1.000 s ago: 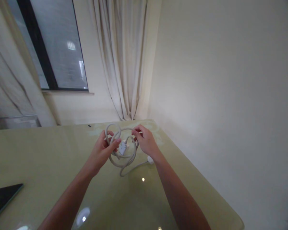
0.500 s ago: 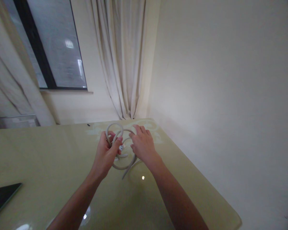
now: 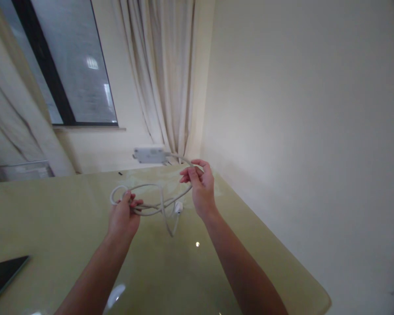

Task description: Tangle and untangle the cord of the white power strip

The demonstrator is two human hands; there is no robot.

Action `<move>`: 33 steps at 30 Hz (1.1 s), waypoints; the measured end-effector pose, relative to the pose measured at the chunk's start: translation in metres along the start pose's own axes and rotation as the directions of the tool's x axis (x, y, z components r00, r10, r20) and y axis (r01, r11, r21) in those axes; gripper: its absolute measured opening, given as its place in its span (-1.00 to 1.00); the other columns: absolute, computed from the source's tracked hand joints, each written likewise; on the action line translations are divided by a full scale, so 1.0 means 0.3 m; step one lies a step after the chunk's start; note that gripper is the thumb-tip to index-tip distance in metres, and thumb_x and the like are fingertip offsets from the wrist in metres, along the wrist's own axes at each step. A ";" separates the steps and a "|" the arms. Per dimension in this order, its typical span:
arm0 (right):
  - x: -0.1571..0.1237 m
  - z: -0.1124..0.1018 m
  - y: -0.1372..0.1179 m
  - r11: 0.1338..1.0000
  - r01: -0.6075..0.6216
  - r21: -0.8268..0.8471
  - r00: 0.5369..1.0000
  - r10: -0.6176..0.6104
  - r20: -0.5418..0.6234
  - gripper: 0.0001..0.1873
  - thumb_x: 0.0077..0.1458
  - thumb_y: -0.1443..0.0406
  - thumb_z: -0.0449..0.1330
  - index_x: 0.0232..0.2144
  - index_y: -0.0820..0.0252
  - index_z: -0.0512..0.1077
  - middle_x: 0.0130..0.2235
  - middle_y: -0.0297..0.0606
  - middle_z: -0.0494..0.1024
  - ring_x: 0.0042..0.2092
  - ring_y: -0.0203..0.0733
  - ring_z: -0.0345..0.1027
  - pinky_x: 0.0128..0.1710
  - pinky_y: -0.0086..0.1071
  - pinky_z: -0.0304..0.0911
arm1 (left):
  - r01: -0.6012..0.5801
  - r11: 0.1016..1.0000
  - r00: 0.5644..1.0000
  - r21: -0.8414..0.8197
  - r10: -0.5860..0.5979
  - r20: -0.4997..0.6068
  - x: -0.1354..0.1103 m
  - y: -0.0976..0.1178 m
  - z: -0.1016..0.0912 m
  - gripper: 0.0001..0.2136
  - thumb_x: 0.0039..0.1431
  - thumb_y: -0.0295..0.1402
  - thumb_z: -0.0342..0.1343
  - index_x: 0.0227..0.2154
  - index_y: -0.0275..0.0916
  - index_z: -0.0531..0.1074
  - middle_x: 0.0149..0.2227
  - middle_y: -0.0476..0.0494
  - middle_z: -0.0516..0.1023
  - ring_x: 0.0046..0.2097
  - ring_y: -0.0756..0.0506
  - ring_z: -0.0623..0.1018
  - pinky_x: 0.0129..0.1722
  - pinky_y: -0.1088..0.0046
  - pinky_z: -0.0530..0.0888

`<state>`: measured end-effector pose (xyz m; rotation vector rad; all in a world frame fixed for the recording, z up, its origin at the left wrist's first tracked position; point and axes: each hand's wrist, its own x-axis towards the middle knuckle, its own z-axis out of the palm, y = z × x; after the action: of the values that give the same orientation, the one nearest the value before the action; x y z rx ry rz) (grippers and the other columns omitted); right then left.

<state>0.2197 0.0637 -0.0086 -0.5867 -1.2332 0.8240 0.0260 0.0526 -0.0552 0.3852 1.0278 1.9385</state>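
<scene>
Two bare hands held a pale cable at the centre of the frame, above the desk. The fingers of the left hand, left of centre, were closed around the gathered loops, one of which projected beyond the thumb. The right hand, just right of centre, pinched a single strand between thumb and fingers, the remaining fingers partly spread. From this grip the strand curved up and leftward to a white rectangular block, blurred, seen above the desk's far edge in front of the curtain. A white plug appeared between the hands; whether it touched the desk could not be told. A dark flat object lay at lower left.
</scene>
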 end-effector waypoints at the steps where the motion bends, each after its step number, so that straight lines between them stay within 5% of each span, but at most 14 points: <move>1: 0.008 -0.004 -0.001 0.991 -0.050 0.126 0.998 0.053 -0.026 -0.70 0.31 0.22 0.16 0.06 0.12 0.31 -0.27 -0.30 0.59 -0.39 -0.30 0.40 -0.30 -0.35 0.33 | 0.000 1.000 1.000 -0.006 0.000 0.008 0.004 0.004 -0.001 -0.76 0.06 -0.46 0.31 -0.45 -0.23 0.29 -0.52 0.18 0.37 -0.63 0.20 0.23 -0.51 0.65 0.41; 3: 0.027 -0.022 -0.001 0.959 -0.104 0.264 0.988 0.130 -0.085 -0.58 0.21 0.22 0.23 0.10 0.11 0.33 -0.23 -0.30 0.57 -0.42 -0.35 0.31 -0.37 -0.40 0.28 | -0.015 1.000 0.999 -0.020 0.016 0.032 0.004 0.016 0.003 -0.75 0.03 -0.46 0.34 -0.44 -0.24 0.31 -0.51 0.17 0.39 -0.62 0.19 0.24 -0.51 0.65 0.40; 6: 0.060 -0.068 0.007 0.954 -0.143 0.263 0.965 0.193 -0.176 -0.55 0.12 0.18 0.28 0.06 0.11 0.41 -0.26 -0.33 0.51 -0.50 -0.41 0.13 -0.52 -0.43 0.11 | -0.098 0.995 0.983 -0.027 0.101 0.155 -0.008 0.051 0.010 -0.71 0.01 -0.37 0.40 -0.40 -0.21 0.34 -0.46 0.16 0.46 -0.58 0.16 0.29 -0.46 0.60 0.45; 10: 0.086 -0.134 0.051 0.958 -0.273 0.082 0.950 0.282 -0.136 -0.57 0.05 0.15 0.32 -0.04 0.13 0.44 -0.42 -0.50 0.31 -0.58 -0.44 -0.02 -0.62 -0.47 -0.10 | -0.166 0.986 0.920 0.010 0.151 0.362 -0.026 0.098 0.011 -0.64 0.04 -0.11 0.41 -0.22 -0.19 0.46 -0.39 0.07 0.56 -0.55 0.09 0.39 -0.41 0.51 0.51; 13: 0.090 -0.172 0.118 0.923 -0.336 -0.186 0.942 0.332 -0.052 -0.61 0.11 0.19 0.26 -0.01 0.11 0.41 -0.45 -0.54 0.30 -0.57 -0.39 0.11 -0.58 -0.47 0.01 | -0.198 0.978 0.893 0.064 0.153 0.424 -0.045 0.112 0.012 -0.51 -0.01 -0.11 0.45 -0.04 -0.15 0.49 -0.32 0.00 0.62 -0.48 0.05 0.47 -0.40 0.52 0.50; 18: 0.072 -0.202 0.250 0.614 -0.174 -0.770 0.945 0.325 0.045 -0.81 0.23 0.36 0.11 -0.14 0.13 0.47 -0.33 -0.36 0.52 -0.33 -0.26 0.38 -0.30 -0.41 0.22 | -0.273 0.936 0.842 0.224 0.120 0.526 -0.072 0.109 0.010 -0.49 0.06 -0.07 0.41 0.02 -0.15 0.50 -0.25 -0.10 0.65 -0.37 -0.01 0.53 -0.37 0.51 0.51; 25: 0.009 -0.219 0.339 0.456 -0.112 -0.883 0.902 0.420 0.102 -0.86 0.16 0.42 0.20 -0.24 0.13 0.52 -0.37 -0.33 0.57 -0.31 -0.22 0.41 -0.28 -0.41 0.19 | -0.351 0.866 0.800 0.357 0.079 0.595 -0.078 0.105 0.006 -0.46 0.10 0.00 0.36 0.05 -0.20 0.47 -0.22 -0.19 0.69 -0.30 -0.09 0.59 -0.29 0.40 0.56; 30: 0.012 -0.217 0.311 0.409 -0.099 -0.907 0.901 0.423 0.093 -0.92 0.15 0.40 0.27 -0.38 0.14 0.53 -0.36 -0.21 0.60 -0.26 -0.13 0.47 -0.22 -0.33 0.27 | -0.310 0.845 0.820 0.435 0.006 0.573 -0.069 0.081 0.008 -0.41 0.01 0.03 0.40 0.02 -0.23 0.48 -0.21 -0.24 0.69 -0.32 -0.12 0.61 -0.38 0.38 0.55; 33: 0.031 -0.164 0.234 0.564 -0.054 -0.824 0.924 0.342 0.173 -0.83 0.32 0.22 0.20 -0.25 0.15 0.55 -0.18 -0.14 0.66 -0.12 -0.13 0.53 -0.11 -0.31 0.33 | -0.262 0.847 0.822 0.462 -0.055 0.567 -0.059 0.036 0.003 -0.40 0.06 0.05 0.36 0.08 -0.18 0.46 -0.20 -0.21 0.69 -0.32 -0.11 0.62 -0.37 0.40 0.57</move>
<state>0.2526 0.1143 -0.0700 -1.4180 -1.8818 0.4958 0.0304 0.0358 -0.0440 1.2766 1.1228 1.4469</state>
